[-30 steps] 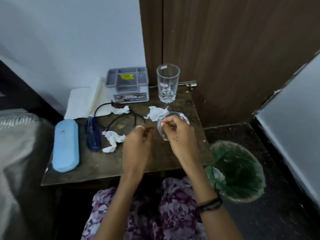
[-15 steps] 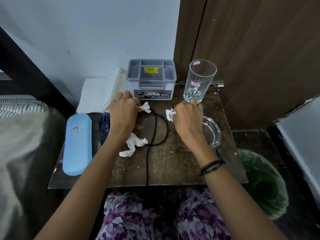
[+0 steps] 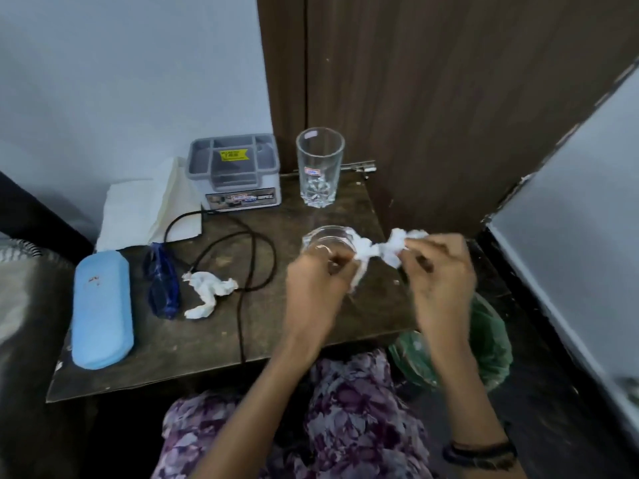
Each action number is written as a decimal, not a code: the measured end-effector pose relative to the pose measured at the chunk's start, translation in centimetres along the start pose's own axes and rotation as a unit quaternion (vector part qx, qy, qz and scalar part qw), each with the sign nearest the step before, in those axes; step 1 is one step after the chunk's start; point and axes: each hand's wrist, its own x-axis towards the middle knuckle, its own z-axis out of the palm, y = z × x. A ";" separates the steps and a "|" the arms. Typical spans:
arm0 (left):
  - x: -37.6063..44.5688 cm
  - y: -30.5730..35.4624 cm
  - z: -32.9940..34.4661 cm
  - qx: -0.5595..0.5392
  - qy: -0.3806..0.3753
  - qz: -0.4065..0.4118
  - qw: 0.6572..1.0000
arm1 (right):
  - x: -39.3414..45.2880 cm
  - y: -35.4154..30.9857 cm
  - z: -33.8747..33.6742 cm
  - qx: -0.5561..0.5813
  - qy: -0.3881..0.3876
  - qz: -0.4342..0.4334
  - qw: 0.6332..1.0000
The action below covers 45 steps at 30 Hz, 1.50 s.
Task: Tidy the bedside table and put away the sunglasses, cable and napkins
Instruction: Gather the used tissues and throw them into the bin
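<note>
My left hand [image 3: 316,295] and my right hand [image 3: 437,271] hover over the right part of the brown bedside table [image 3: 207,347], each pinching a crumpled white napkin [image 3: 380,252] that bunches together between them. Just behind my left hand lies a small glass bowl [image 3: 326,238]. Another crumpled napkin [image 3: 207,292] lies on the table beside the blue sunglasses [image 3: 162,285]. A black cable [image 3: 249,257] loops across the middle and hangs over the front edge. A light blue glasses case [image 3: 102,307] rests at the left.
A grey organiser box [image 3: 235,171] and a tall empty glass [image 3: 320,165] stand at the back. Folded white paper napkins [image 3: 145,209] lean on the wall. A bin with a green liner [image 3: 484,344] sits on the floor to the right. A bed is on the left.
Both hands pulled back from the rear of the table, each lifting a napkin, and moved right towards the bin side. The camera view shifted left.
</note>
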 end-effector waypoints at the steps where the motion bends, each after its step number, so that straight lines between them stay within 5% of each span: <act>1: -0.6 0.6 1.8 0.000 -0.028 -0.001 1.000 | -0.3 1.7 -1.7 -0.007 0.013 0.034 0.999; 7: -2.1 2.4 13.4 0.056 -0.158 0.014 0.986 | -1.3 11.7 -7.0 -0.045 0.040 0.198 0.978; 19: -2.7 -2.5 24.4 0.067 -0.283 -0.115 0.950 | -1.4 21.7 -6.2 -0.020 -0.031 0.300 0.953; 33: -5.3 -0.9 17.5 -0.007 -0.201 -0.052 0.978 | -3.7 13.5 -3.6 0.104 -0.068 0.249 0.961; 39: -5.7 1.6 12.3 -0.074 -0.103 -0.012 0.992 | -2.6 8.0 -3.7 0.177 -0.048 0.191 0.964; 45: -4.3 2.3 4.7 -0.102 -0.004 0.001 0.995 | -1.6 1.1 -1.4 0.191 -0.113 0.087 0.971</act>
